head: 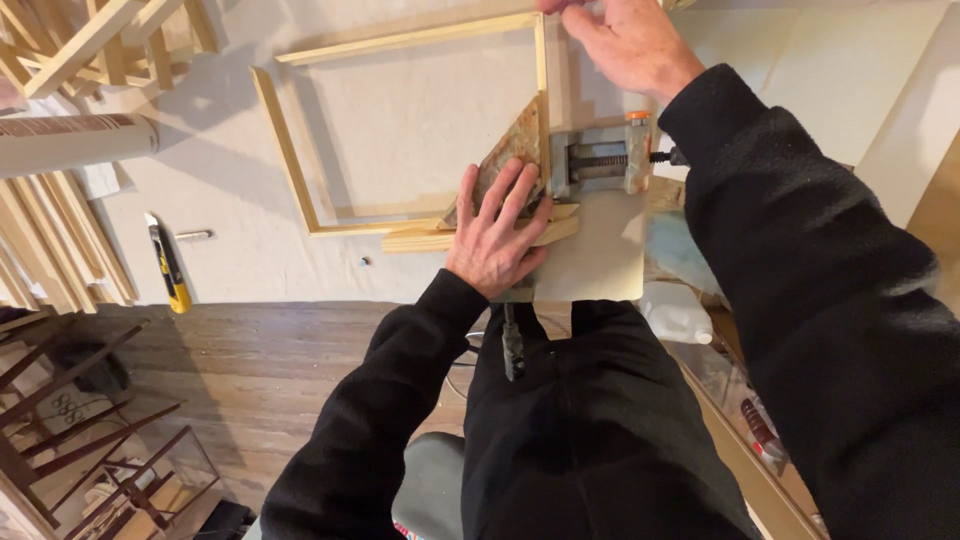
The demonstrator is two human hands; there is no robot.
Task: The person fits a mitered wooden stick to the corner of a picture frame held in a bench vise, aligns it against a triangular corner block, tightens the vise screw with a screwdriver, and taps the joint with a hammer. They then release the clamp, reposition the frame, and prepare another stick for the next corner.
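Observation:
A pale wooden frame (290, 160) lies flat on a white-covered table (230, 250). Its near right corner sits against a worn triangular wooden block (520, 145) next to a metal corner clamp (598, 160) with an orange-tipped screw. My left hand (497, 232) lies flat, fingers spread, on that corner and the block, pressing the near bar down. My right hand (625, 40) reaches to the far right of the frame and grips the top of its right-hand bar at the picture's upper edge. Both sleeves are black.
A yellow and black utility knife (168, 268) lies near the table's front left edge. Bundles of wooden strips (60, 240) are stacked at left and top left, beside a cardboard tube (70, 140). Dark wooden racks (90, 440) stand on the plank floor below.

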